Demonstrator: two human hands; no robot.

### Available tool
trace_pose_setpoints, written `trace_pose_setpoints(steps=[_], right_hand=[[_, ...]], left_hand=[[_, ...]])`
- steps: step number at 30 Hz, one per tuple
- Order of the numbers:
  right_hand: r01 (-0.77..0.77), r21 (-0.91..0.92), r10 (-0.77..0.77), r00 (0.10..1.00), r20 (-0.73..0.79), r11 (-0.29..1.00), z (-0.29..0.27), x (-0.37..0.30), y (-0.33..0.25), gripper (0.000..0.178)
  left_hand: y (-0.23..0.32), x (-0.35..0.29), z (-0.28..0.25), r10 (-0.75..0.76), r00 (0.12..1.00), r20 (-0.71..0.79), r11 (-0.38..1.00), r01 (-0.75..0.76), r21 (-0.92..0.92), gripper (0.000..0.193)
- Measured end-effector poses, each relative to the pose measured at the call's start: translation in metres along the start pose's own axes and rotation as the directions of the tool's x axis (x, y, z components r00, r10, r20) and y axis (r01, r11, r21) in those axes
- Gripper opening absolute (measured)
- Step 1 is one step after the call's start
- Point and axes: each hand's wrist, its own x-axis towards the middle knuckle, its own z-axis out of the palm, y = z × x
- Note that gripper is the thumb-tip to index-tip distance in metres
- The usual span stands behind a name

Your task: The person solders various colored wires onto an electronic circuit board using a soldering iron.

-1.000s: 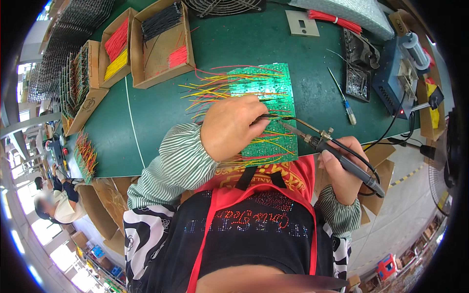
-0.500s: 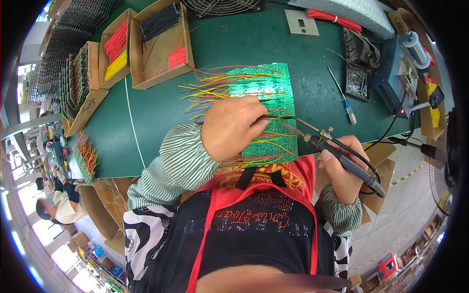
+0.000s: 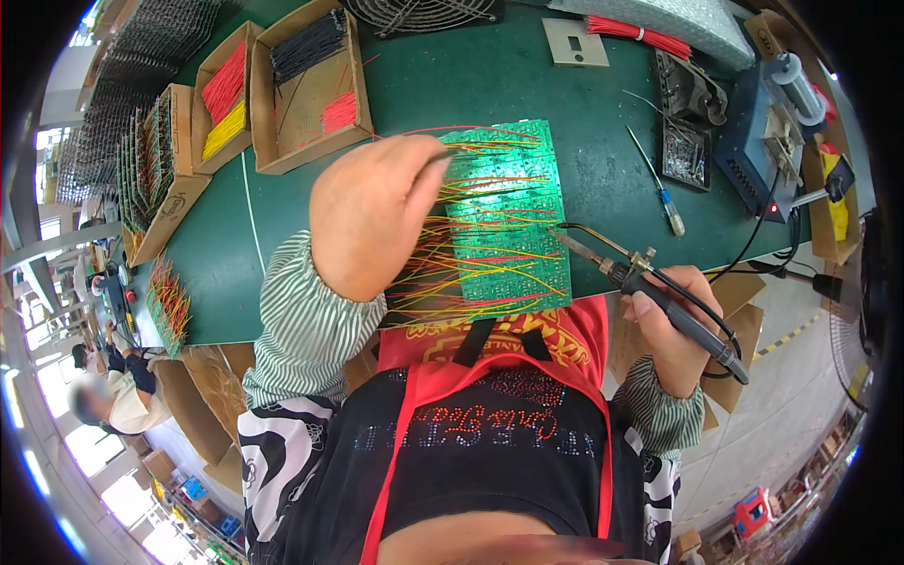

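My left hand (image 3: pixel 372 212) is closed, its fingertips pinching thin dark strands that look like black wires (image 3: pixel 459 151). It hovers over the upper left side of a green circuit board panel (image 3: pixel 508 202). Rows of red, yellow and black wires stick out from the board to the left; my hand hides part of them. My right hand (image 3: pixel 673 315) grips a soldering iron (image 3: pixel 676 318) with a thin curved metal tube fixed along it. The iron's tip points left at the panel's right edge; whether it touches cannot be told.
Cardboard boxes hold red and yellow wires (image 3: pixel 224 80) and black wires (image 3: pixel 309 45). Wired boards (image 3: pixel 146 169) stand in a box at left; more lie at the table edge (image 3: pixel 168 306). A screwdriver (image 3: pixel 670 212), metal tray (image 3: pixel 686 158) and blue soldering station (image 3: pixel 753 141) are at right.
My left hand has moved left and up from the middle of the panel, still pinching the dark strands. The soldering iron has barely shifted, slightly right and down.
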Motion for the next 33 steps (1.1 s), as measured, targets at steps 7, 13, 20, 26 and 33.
trace_pose_setpoints(steps=[7,13,20,26,33], right_hand=[[0.006,-0.088,-0.008,1.0,-0.024,0.996,-0.008,-0.002,-0.002,0.02],[-0.026,-0.072,0.022,0.998,-0.052,0.997,-0.007,-0.002,0.0,0.021],[-0.034,-0.061,0.032,0.999,-0.044,0.998,-0.008,-0.002,0.002,0.019],[-0.038,-0.064,0.035,0.999,-0.032,0.997,-0.004,0.001,-0.001,0.018],[-0.048,-0.057,0.046,0.999,-0.029,0.997,-0.001,0.004,0.002,0.018]], left_hand=[[0.025,-0.003,0.031,0.176,0.948,0.264,0.971,-0.124,-0.204,0.011],[0.026,0.0,0.041,0.151,0.942,0.3,0.969,-0.081,-0.234,0.012],[0.025,0.0,0.049,0.123,0.935,0.333,0.964,-0.033,-0.263,0.014],[0.024,0.001,0.052,0.107,0.936,0.335,0.961,-0.011,-0.276,0.014],[0.023,0.002,0.051,0.11,0.931,0.349,0.965,-0.015,-0.264,0.015]])
